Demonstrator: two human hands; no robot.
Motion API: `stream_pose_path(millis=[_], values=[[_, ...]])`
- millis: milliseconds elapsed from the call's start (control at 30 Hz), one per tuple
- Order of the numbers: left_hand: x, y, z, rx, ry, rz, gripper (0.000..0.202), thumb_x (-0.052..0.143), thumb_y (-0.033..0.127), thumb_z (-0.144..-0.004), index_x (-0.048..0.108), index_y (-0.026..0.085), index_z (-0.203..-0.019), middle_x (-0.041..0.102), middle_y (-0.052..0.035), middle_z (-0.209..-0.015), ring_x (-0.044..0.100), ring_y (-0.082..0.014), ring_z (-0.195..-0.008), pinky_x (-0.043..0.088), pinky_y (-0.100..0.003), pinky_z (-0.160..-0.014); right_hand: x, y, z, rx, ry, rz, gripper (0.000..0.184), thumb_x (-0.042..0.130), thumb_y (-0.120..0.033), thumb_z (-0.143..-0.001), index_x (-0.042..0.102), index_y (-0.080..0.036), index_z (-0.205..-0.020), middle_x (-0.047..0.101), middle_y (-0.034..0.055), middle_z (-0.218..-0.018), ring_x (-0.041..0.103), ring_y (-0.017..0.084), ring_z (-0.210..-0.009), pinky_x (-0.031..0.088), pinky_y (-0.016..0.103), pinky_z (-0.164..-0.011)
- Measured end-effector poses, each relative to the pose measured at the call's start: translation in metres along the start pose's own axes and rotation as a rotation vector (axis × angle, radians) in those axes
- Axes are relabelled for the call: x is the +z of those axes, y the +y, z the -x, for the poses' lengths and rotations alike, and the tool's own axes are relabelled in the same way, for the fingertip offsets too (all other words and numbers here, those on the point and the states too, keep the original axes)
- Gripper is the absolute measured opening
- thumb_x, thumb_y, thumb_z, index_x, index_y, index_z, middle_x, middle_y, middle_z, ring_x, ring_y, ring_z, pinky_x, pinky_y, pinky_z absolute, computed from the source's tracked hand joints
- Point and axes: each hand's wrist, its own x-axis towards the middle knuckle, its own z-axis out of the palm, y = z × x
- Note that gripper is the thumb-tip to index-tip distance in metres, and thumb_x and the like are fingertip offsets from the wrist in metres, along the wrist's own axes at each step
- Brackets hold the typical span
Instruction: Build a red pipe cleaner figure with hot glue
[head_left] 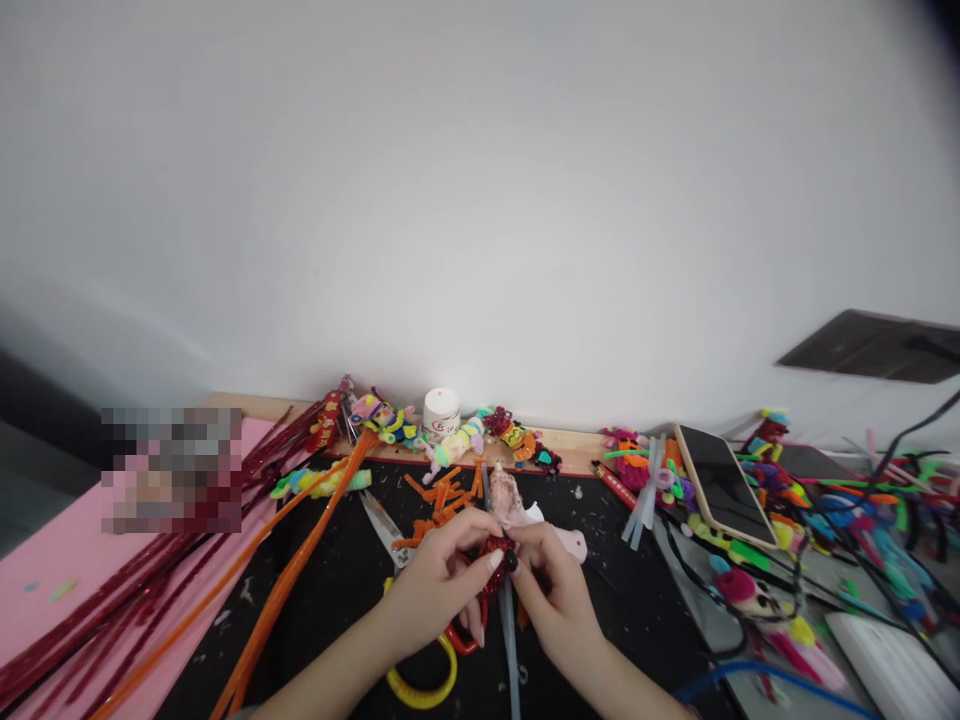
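My left hand [454, 575] is closed around a small red glittery pipe-cleaner figure [493, 548], thumb on its front. A small black piece [511, 561] sits at the figure's right side, and my right hand [551, 585] pinches there with thumb and forefinger. Fingers hide much of the figure. Just behind my hands lies a pale pink hot glue gun [574, 543] with a stained front. A translucent glue stick [510, 650] runs beneath them on the black mat [337, 620]. Scissors with yellow and red handles [427, 690] lie partly under my left hand.
Cut orange pipe-cleaner pieces [442, 497] lie beyond the scissors. Long orange stems [300, 560] and dark red stems [150, 590] stretch across the left. A white cup [442, 412] stands by the wall. At right are a phone [726, 485], cables, glue sticks [651, 490] and colourful pipe-cleaner figures [750, 590].
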Motion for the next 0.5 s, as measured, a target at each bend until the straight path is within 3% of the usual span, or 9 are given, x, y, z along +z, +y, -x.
stream_pose_path(millis=[333, 500], values=[[-0.0003, -0.0017, 0.0003, -0.004, 0.000, 0.008, 0.014, 0.048, 0.031, -0.088, 0.046, 0.022, -0.098, 0.062, -0.0006, -0.092, 0.060, -0.0043, -0.037, 0.037, -0.009, -0.031, 0.0005, -0.0025, -0.0007, 0.008, -0.025, -0.052, 0.011, 0.045, -0.026, -0.090, 0.050, -0.020, -0.098, 0.040, -0.0069, -0.059, 0.039, 0.010, -0.045, 0.033, 0.022, -0.044], [0.0005, -0.0006, 0.0002, -0.005, 0.011, 0.003, 0.015, 0.048, 0.033, -0.088, 0.046, 0.021, -0.097, 0.062, 0.0001, -0.086, 0.060, -0.0055, -0.036, 0.036, -0.010, -0.030, 0.0002, -0.0016, -0.0015, -0.007, -0.028, -0.017, 0.010, 0.044, -0.022, -0.089, 0.050, -0.020, -0.097, 0.039, -0.0072, -0.059, 0.039, 0.010, -0.045, 0.033, 0.023, -0.045]])
